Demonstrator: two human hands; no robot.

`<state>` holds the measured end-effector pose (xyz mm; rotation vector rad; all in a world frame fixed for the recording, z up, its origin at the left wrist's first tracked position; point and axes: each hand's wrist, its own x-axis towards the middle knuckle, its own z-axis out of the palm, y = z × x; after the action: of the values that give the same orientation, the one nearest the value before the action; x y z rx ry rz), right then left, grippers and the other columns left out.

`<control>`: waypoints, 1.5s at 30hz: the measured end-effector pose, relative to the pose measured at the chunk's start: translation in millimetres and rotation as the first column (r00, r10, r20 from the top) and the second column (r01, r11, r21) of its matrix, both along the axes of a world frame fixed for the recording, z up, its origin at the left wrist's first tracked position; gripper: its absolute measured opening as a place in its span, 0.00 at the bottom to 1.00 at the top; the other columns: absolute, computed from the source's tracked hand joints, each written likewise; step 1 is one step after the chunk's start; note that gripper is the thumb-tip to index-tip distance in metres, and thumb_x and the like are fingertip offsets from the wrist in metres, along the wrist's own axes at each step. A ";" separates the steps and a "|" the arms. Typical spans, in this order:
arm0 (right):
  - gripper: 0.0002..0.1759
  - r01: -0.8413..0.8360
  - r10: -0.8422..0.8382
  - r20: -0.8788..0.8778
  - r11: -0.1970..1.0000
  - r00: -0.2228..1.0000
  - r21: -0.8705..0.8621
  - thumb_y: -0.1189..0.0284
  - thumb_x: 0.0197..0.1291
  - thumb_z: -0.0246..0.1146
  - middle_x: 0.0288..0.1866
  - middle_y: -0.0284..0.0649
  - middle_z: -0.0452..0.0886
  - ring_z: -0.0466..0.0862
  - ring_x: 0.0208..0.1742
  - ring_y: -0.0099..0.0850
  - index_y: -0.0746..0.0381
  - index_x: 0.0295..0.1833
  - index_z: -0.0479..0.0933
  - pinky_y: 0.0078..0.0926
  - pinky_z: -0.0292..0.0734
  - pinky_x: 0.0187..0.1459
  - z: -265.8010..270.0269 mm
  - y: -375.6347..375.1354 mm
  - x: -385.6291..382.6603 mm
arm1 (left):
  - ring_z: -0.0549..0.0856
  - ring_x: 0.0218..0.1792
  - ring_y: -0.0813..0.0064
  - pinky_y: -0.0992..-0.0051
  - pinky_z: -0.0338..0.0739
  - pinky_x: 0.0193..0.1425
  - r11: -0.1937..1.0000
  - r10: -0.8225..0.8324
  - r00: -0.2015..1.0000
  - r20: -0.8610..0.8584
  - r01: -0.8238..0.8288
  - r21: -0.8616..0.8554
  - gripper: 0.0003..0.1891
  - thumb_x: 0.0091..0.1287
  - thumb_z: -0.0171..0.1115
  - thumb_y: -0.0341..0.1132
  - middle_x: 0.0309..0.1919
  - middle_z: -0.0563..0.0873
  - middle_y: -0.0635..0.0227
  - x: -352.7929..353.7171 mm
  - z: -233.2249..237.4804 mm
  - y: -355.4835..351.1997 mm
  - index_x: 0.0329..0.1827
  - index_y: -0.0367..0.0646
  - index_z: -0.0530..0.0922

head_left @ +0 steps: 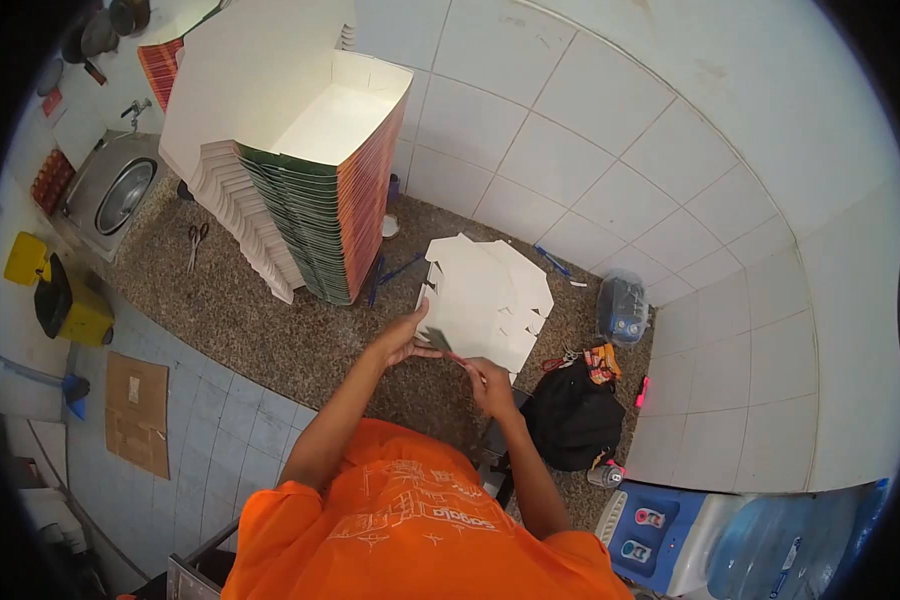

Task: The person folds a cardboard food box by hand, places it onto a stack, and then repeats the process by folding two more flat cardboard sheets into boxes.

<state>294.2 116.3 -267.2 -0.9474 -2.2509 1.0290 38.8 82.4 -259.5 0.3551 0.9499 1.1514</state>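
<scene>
Flat white cardboard sheets (485, 300) with notched edges lie on the speckled stone counter (260, 330). At their lower left edge is my left hand (407, 338), its fingers apart and the thumb up along the edge; whether it grips a sheet is unclear. My right hand (490, 385) is closed around the reddish handle of a small tool (440, 343). The tool's flat greyish end points toward my left fingers, over the near edge of the sheets. A tall stack of nested green and orange boxes (320, 200) stands behind, to the left.
Scissors (197, 247) and a sink (120, 195) are on the left. Right of the sheets are a black bag (575, 415), an orange packet (602, 364) and a clear container (622, 308). A water dispenser (660, 535) stands at the lower right. Blue pens (553, 262) lie near the wall.
</scene>
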 end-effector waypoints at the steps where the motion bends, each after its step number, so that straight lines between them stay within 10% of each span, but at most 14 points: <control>1: 0.11 -0.002 0.002 0.004 1.000 1.000 -0.001 0.72 0.68 0.70 0.38 0.43 0.88 0.86 0.36 0.32 0.65 0.51 0.84 0.30 0.80 0.41 4.5 1.7 -2.3 | 0.81 0.65 0.47 0.48 0.85 0.62 1.000 0.018 0.999 0.031 -0.018 -0.006 0.44 0.76 0.50 0.66 0.70 0.74 0.43 1.1 -2.0 0.7 0.78 0.34 0.62; 9: 0.08 0.201 -0.405 -0.271 0.807 0.873 -0.556 0.72 0.74 0.65 0.37 0.31 0.86 0.80 0.35 0.16 0.65 0.43 0.84 0.18 0.76 0.42 1.2 22.3 -3.7 | 0.84 0.61 0.52 0.55 0.88 0.56 0.997 0.079 0.997 0.016 -0.078 -0.023 0.34 0.78 0.57 0.52 0.68 0.76 0.44 -1.7 -41.1 10.7 0.77 0.36 0.66; 12: 0.08 0.420 -0.626 -0.520 0.778 0.582 -0.467 0.72 0.75 0.64 0.37 0.32 0.85 0.82 0.37 0.18 0.66 0.47 0.82 0.19 0.78 0.46 38.1 25.6 -18.2 | 0.88 0.53 0.61 0.66 0.86 0.48 0.986 0.160 0.886 -0.435 -0.167 0.021 0.22 0.75 0.58 0.38 0.54 0.87 0.52 -8.9 -61.5 13.4 0.68 0.35 0.77; 14: 0.14 0.401 -0.544 -0.489 0.837 0.681 -0.372 0.70 0.73 0.66 0.48 0.43 0.87 0.86 0.47 0.29 0.69 0.56 0.80 0.26 0.80 0.55 47.6 26.8 -17.5 | 0.89 0.46 0.68 0.71 0.83 0.45 0.963 0.254 0.743 -0.619 -0.253 0.092 0.17 0.72 0.58 0.32 0.43 0.91 0.59 -14.0 -62.6 12.5 0.59 0.34 0.83; 16: 0.22 0.044 -0.016 -0.170 0.987 0.985 0.158 0.65 0.72 0.67 0.61 0.53 0.83 0.84 0.62 0.43 0.69 0.63 0.78 0.34 0.78 0.63 54.0 13.0 -33.3 | 0.89 0.47 0.69 0.69 0.82 0.50 0.975 0.190 0.782 -0.594 -0.219 0.023 0.17 0.71 0.60 0.31 0.45 0.91 0.59 -12.1 -61.7 12.8 0.60 0.34 0.82; 25: 0.17 0.186 -0.124 0.444 0.978 0.887 -0.097 0.68 0.71 0.65 0.56 0.51 0.87 0.85 0.59 0.48 0.66 0.59 0.82 0.44 0.78 0.60 -6.3 24.1 -53.4 | 0.88 0.51 0.66 0.68 0.80 0.58 0.960 0.267 0.764 -0.588 -0.262 0.097 0.18 0.70 0.65 0.28 0.52 0.90 0.59 -5.3 -76.9 -0.7 0.63 0.34 0.80; 30: 0.13 0.501 -0.433 -0.332 0.851 0.838 0.154 0.73 0.71 0.58 0.49 0.50 0.88 0.86 0.54 0.50 0.64 0.53 0.85 0.43 0.79 0.58 23.0 23.9 -37.3 | 0.85 0.61 0.60 0.65 0.77 0.65 0.866 0.483 0.077 -0.872 -0.190 0.462 0.28 0.70 0.70 0.41 0.61 0.85 0.52 -4.7 -33.8 -6.2 0.69 0.35 0.76; 32: 0.14 0.463 -0.329 -0.361 0.793 0.873 0.395 0.75 0.69 0.57 0.51 0.49 0.88 0.86 0.56 0.49 0.62 0.53 0.85 0.43 0.79 0.60 30.9 9.6 -37.2 | 0.83 0.63 0.61 0.64 0.77 0.66 0.920 0.390 0.408 -0.825 -0.196 0.338 0.31 0.73 0.68 0.47 0.63 0.83 0.54 5.1 22.1 -2.8 0.71 0.36 0.74; 34: 0.15 -0.134 0.153 0.001 0.864 0.988 0.486 0.73 0.67 0.60 0.62 0.51 0.83 0.79 0.67 0.52 0.58 0.56 0.86 0.49 0.71 0.68 32.1 -11.2 -35.1 | 0.82 0.62 0.65 0.64 0.77 0.65 0.995 0.083 0.993 0.087 -0.088 0.048 0.30 0.75 0.65 0.49 0.62 0.84 0.56 9.9 54.1 4.2 0.71 0.36 0.74; 35: 0.15 -0.133 0.150 0.004 0.861 0.989 0.491 0.73 0.67 0.60 0.62 0.51 0.83 0.79 0.67 0.52 0.58 0.56 0.86 0.49 0.71 0.68 41.4 -15.2 -31.4 | 0.84 0.58 0.69 0.66 0.79 0.62 0.977 0.127 0.917 -0.379 -0.049 0.209 0.26 0.76 0.65 0.45 0.59 0.85 0.59 16.2 40.5 11.4 0.69 0.37 0.76; 39: 0.38 0.474 -0.497 -0.109 0.707 0.861 0.525 0.62 0.64 0.71 0.77 0.60 0.65 0.63 0.78 0.58 0.65 0.75 0.68 0.59 0.54 0.77 15.2 16.8 -0.5 | 0.86 0.54 0.67 0.68 0.79 0.61 0.971 0.133 0.804 -0.580 0.013 0.241 0.22 0.73 0.66 0.35 0.55 0.87 0.59 12.6 33.1 -7.0 0.65 0.32 0.77; 40: 0.44 0.630 -0.654 -0.036 0.712 0.756 0.308 0.59 0.63 0.73 0.73 0.56 0.73 0.70 0.75 0.50 0.68 0.77 0.63 0.46 0.62 0.75 16.1 32.1 19.6 | 0.86 0.54 0.67 0.68 0.79 0.61 0.971 0.130 0.803 -0.581 0.015 0.239 0.22 0.73 0.66 0.35 0.55 0.87 0.59 10.4 27.0 -11.1 0.65 0.32 0.77; 41: 0.40 0.490 -0.614 -0.087 0.699 0.784 -0.521 0.62 0.64 0.74 0.68 0.49 0.78 0.80 0.65 0.37 0.72 0.73 0.67 0.34 0.73 0.66 48.6 34.8 30.8 | 0.86 0.52 0.69 0.68 0.80 0.59 0.971 0.136 0.830 -0.541 -0.004 0.238 0.23 0.73 0.66 0.37 0.55 0.87 0.59 8.1 16.8 -15.4 0.67 0.33 0.76; 45: 0.20 0.299 -0.485 -0.243 0.788 0.840 -0.538 0.71 0.72 0.66 0.52 0.41 0.88 0.86 0.48 0.29 0.70 0.64 0.78 0.28 0.81 0.47 77.9 28.6 47.8 | 0.82 0.62 0.65 0.65 0.75 0.68 0.948 0.312 0.562 -0.766 -0.135 0.288 0.39 0.72 0.68 0.46 0.66 0.80 0.52 15.8 46.2 -10.5 0.80 0.35 0.61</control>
<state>342.1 144.9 -189.3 -1.2423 -1.4116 1.4506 54.6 72.0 -213.3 1.0115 1.7324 1.3403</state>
